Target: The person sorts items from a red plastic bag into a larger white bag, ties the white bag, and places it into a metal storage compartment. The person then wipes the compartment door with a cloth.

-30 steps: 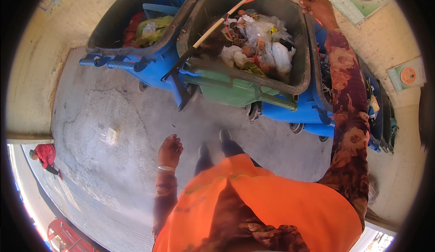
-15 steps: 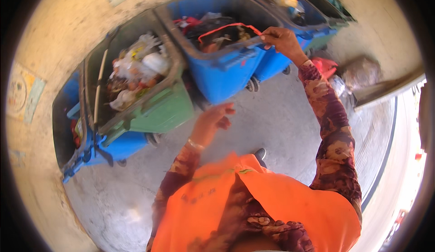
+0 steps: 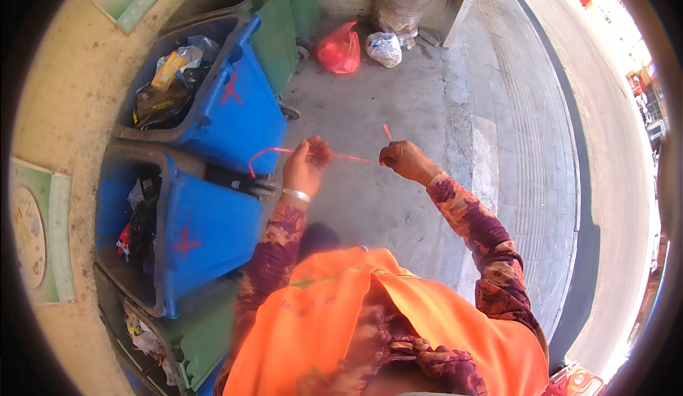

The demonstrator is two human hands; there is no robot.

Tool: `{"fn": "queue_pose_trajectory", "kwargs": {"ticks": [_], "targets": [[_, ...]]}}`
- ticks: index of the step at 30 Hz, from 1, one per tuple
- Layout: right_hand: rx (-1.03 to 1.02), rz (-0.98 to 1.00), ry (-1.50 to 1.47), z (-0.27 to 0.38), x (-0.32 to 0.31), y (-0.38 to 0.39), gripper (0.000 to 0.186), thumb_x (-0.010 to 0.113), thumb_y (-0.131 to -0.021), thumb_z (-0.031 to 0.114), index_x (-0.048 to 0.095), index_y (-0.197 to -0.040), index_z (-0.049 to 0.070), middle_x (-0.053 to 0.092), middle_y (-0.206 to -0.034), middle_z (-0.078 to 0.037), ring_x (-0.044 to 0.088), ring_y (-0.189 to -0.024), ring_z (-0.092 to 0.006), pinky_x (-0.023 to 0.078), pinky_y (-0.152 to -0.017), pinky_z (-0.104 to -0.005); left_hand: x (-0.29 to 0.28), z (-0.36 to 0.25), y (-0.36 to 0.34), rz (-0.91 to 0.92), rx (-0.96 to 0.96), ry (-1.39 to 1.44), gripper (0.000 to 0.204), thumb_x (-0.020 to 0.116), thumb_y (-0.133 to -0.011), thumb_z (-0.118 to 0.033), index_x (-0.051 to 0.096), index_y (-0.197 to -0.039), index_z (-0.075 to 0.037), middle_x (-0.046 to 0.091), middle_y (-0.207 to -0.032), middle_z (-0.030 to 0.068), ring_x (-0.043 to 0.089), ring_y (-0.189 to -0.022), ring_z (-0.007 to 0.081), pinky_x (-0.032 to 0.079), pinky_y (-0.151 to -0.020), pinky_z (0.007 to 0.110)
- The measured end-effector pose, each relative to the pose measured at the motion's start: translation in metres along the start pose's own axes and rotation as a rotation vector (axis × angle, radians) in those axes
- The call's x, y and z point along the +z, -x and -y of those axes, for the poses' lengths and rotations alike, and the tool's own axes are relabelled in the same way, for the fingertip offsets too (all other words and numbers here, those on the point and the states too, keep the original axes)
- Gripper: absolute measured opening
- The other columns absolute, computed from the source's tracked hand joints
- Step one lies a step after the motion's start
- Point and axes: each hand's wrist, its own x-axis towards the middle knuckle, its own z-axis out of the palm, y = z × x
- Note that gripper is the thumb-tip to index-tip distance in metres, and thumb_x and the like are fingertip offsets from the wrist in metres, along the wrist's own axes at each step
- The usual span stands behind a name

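Note:
My left hand (image 3: 306,165) is left of centre with its fingers curled round a thin red cord (image 3: 345,157), whose looped length droops to the left in front of the blue bins. Right of it, my right hand (image 3: 405,160) pinches the same cord, with a short piece sticking up above the fingers. Both hands are over the grey concrete floor (image 3: 370,211), just above my orange vest.
Wheeled blue bins (image 3: 238,111) and green bins (image 3: 274,33) line the left wall, holding rubbish. A red bag (image 3: 339,51), white bag (image 3: 384,49) and large sack (image 3: 404,1) lie at the back. Paving (image 3: 526,147) and a road (image 3: 605,168) run along the right.
My view has turned right along the bins toward the street. The cord has left the bins and now stretches between my hands; my left hand has risen and taken hold of it.

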Motion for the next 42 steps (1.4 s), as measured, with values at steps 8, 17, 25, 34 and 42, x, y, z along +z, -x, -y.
{"fn": "queue_pose_trajectory", "kwargs": {"ticks": [8,17,25,34,42], "targets": [[0.501,-0.163,-0.564,-0.167,-0.035,-0.184,0.015,0.055,-0.094,0.011,0.062,-0.089,-0.002,0.064,-0.075,-0.007,0.062,-0.056,-0.0138,0.045,-0.048,-0.0286,0.031,-0.023,-0.299,0.144,-0.131,0.023,0.032,0.051,-0.102,-0.027,0.058,-0.117,0.001,0.064,-0.111,0.0159,0.064,-0.101,0.0253,0.056,-0.091,0.041],[0.700,-0.489,-0.971,-0.315,-0.187,-0.290,0.021,0.061,-0.092,0.021,0.063,-0.086,0.001,0.055,-0.065,-0.002,0.047,-0.051,-0.0078,0.033,-0.043,-0.0236,0.173,-0.027,-0.561,0.271,-0.408,-0.181,0.037,0.047,-0.103,-0.031,0.057,-0.121,0.000,0.065,-0.114,0.0151,0.065,-0.099,0.0246,0.054,-0.091,0.040],[0.656,-0.367,-0.700,-0.475,-0.304,-0.435,0.071,0.075,-0.081,0.024,0.043,-0.141,0.001,0.064,-0.112,-0.015,0.068,-0.072,-0.0152,0.044,-0.051,-0.0257,0.299,0.039,-0.781,0.320,-0.421,-0.342,0.039,0.047,-0.103,-0.031,0.056,-0.119,0.003,0.064,-0.107,0.0161,0.065,-0.096,0.0260,0.055,-0.087,0.041],[0.561,0.053,-1.487,-0.633,-0.394,-0.630,0.038,0.058,-0.098,0.036,0.058,-0.110,0.000,0.046,-0.073,0.000,0.045,-0.056,-0.0090,0.033,-0.048,-0.0227,0.425,0.026,-0.963,0.314,-0.310,-0.329,0.039,0.047,-0.103,-0.030,0.056,-0.122,0.002,0.065,-0.113,0.0149,0.066,-0.097,0.0258,0.054,-0.088,0.039],[0.566,-0.311,-0.848,-0.797,-0.517,-0.770,0.027,0.063,-0.092,0.024,0.064,-0.104,0.000,0.055,-0.070,-0.001,0.046,-0.057,-0.0093,0.039,-0.051,-0.0262,0.478,-0.053,-1.190,0.204,0.670,-1.532,0.096,0.083,-0.071,-0.043,0.035,-0.142,0.001,0.032,-0.148,0.0221,0.039,-0.133,0.0381,0.040,-0.105,0.049]]}}
